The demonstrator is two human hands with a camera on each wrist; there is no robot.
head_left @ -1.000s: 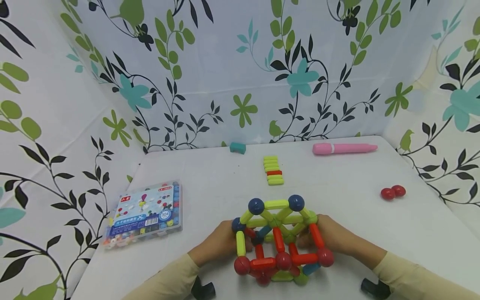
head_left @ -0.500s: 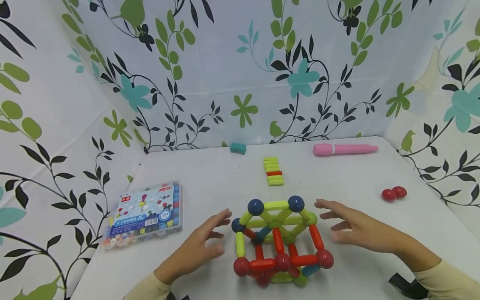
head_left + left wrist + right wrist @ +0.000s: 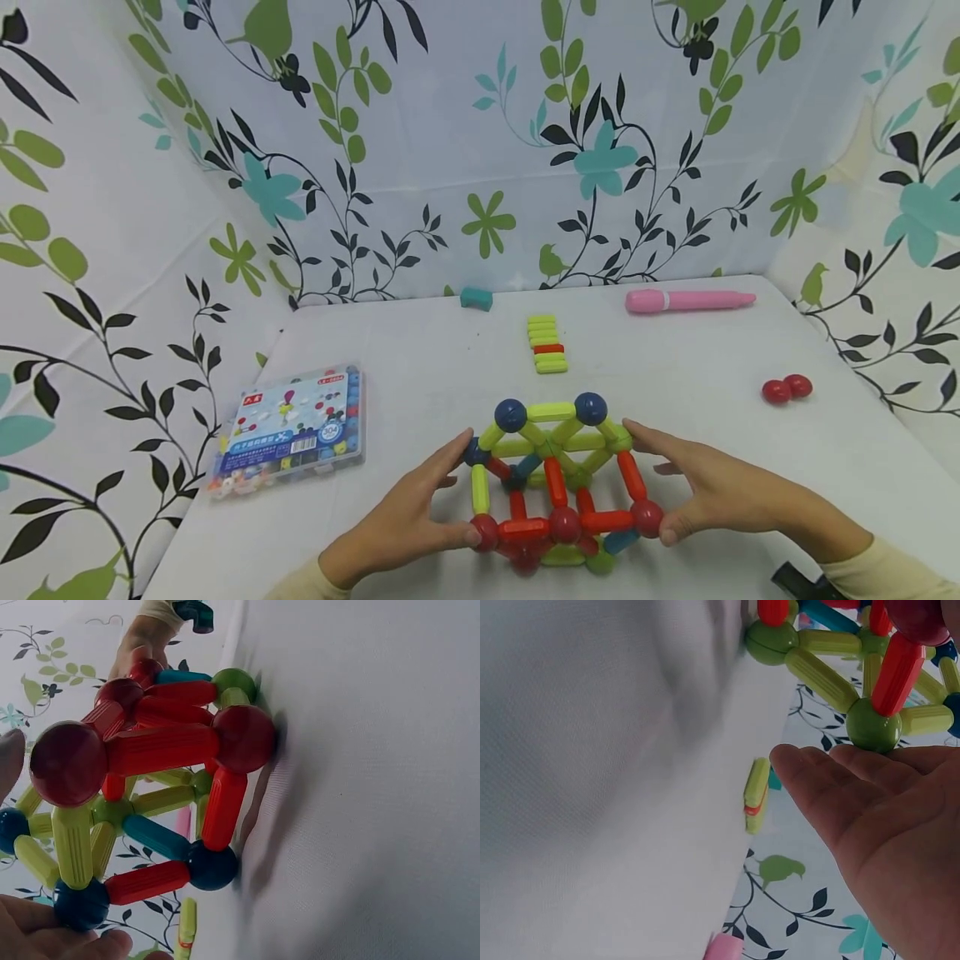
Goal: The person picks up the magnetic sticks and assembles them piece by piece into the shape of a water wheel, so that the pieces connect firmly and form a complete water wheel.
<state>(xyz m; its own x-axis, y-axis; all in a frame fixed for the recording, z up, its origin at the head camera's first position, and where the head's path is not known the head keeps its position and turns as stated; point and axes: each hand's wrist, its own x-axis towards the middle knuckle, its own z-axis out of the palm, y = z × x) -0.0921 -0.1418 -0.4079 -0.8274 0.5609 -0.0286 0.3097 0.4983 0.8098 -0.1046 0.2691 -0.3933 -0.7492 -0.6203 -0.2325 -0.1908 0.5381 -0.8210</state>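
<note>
A ball-and-rod construction model [image 3: 551, 450] stands on the white table, built of red, yellow-green and blue rods joined by coloured balls. At its left side, my left hand [image 3: 405, 512] holds it between the thumb on a front red ball [image 3: 486, 532] and the fingers at a dark blue ball [image 3: 81, 904]. On the opposite side, my right hand [image 3: 738, 492] has its thumb at another red ball [image 3: 646, 518]. Its nearly straight fingers [image 3: 817, 784] touch a green ball [image 3: 874, 726] behind. Parts of the model's underside are hidden.
Several loose yellow-green rods and a red one [image 3: 548, 348] lie in a column behind the model. A clear box of coloured pieces [image 3: 292, 425] is at left. Farther off are a teal piece [image 3: 476, 299], a pink pen [image 3: 690, 301] and two red balls [image 3: 787, 389].
Both hands came away from the model's rear sides, spread apart beside it, then moved back in with thumbs in front and fingers behind. The model has stayed in place.
</note>
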